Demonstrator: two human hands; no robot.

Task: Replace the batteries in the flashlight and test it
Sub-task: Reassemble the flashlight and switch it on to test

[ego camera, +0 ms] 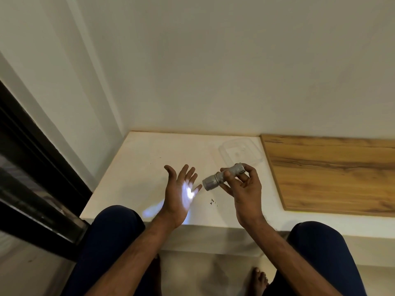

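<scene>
Shining on the spread left hand (pixel 181 189), the flashlight (pixel 222 177) sits in the right hand's (pixel 243 191) grip; clear container (pixel 240 152) contents unclear.

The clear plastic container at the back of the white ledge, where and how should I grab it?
Best taken by its near rim, coming from above and the front. The clear container lies low and flat on the white ledge, with the wall close behind and the wood panel beside it, so the front is open. The left hand is free; the right hand holds the lit flashlight.
</scene>
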